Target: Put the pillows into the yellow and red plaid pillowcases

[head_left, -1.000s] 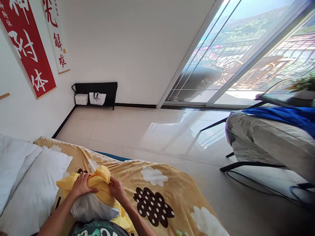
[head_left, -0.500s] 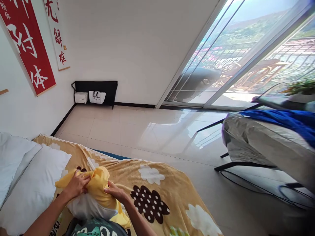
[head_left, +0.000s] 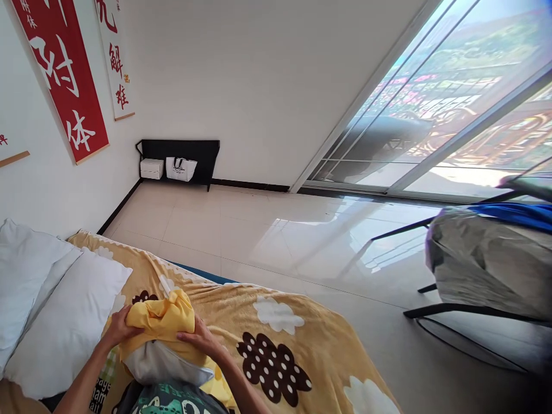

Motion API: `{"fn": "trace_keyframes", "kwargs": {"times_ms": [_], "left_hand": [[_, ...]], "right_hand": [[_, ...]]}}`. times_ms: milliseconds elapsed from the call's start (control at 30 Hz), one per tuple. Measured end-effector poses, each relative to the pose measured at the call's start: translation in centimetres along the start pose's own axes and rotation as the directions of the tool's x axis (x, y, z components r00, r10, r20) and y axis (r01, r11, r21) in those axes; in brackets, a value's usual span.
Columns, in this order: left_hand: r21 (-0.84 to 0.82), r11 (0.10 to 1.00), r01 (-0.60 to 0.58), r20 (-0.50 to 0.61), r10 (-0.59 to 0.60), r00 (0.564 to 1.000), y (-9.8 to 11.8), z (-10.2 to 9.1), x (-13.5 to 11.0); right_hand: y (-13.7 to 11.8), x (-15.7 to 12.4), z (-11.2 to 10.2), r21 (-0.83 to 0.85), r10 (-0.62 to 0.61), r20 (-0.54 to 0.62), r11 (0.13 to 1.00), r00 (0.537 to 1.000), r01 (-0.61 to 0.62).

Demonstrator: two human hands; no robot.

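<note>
A yellow pillowcase (head_left: 166,315) is bunched over the far end of a grey-white pillow (head_left: 161,363) that lies on the bed against my body. My left hand (head_left: 117,326) is closed on the left side of the bunched yellow cloth. My right hand (head_left: 197,338) grips its right side, fingers curled over the fabric where it meets the pillow. Both forearms reach in from the bottom edge.
The bed is covered by a yellow blanket (head_left: 276,339) with white and brown flower shapes. Two white pillows (head_left: 56,316) lie at the left. A lounge chair (head_left: 487,270) with blue cloth stands at right on the tile floor. A black shelf (head_left: 179,161) stands by the far wall.
The yellow cloth has been drawn a little further over the pillow's end. My hands shifted slightly along its sides, and my view swung a bit to the left.
</note>
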State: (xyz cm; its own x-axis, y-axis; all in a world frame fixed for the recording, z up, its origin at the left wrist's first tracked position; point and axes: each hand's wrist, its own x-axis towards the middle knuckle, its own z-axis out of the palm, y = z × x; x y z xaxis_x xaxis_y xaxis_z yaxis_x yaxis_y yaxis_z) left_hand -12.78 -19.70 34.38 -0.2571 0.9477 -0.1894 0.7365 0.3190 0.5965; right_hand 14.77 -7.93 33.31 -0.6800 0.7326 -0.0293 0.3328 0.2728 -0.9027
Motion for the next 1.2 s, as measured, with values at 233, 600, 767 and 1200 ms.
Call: {"fn": "trace_keyframes", "kwargs": {"times_ms": [233, 600, 767, 1200], "left_hand": [[0.299, 0.947, -0.115, -0.011, 0.124, 0.992, 7.1, 4.1, 0.6], [0.224, 0.942, 0.25, -0.077, -0.239, 0.968, 3.2, 0.3, 1.5], [0.107, 0.983, 0.151, 0.133, -0.165, 0.977, 1.5, -1.6, -0.4], [0.312, 0.898, 0.311, -0.174, -0.268, 0.948, 5.4, 1.4, -2.7]], "right_hand": [[-1.0, 0.9, 3.6, -0.294, 0.006, -0.16, 0.954, 0.987, -0.054], [3.1, -0.8, -3.7, -0.167, 0.186, -0.575, 0.927, 0.797, -0.336], [2.3, -2.4, -6.1, -0.061, 0.178, -0.447, 0.972, 0.877, -0.228], [-2.5, 1.1, 1.7, -0.201, 0.064, -0.202, 0.974, 0.977, -0.105]]}}
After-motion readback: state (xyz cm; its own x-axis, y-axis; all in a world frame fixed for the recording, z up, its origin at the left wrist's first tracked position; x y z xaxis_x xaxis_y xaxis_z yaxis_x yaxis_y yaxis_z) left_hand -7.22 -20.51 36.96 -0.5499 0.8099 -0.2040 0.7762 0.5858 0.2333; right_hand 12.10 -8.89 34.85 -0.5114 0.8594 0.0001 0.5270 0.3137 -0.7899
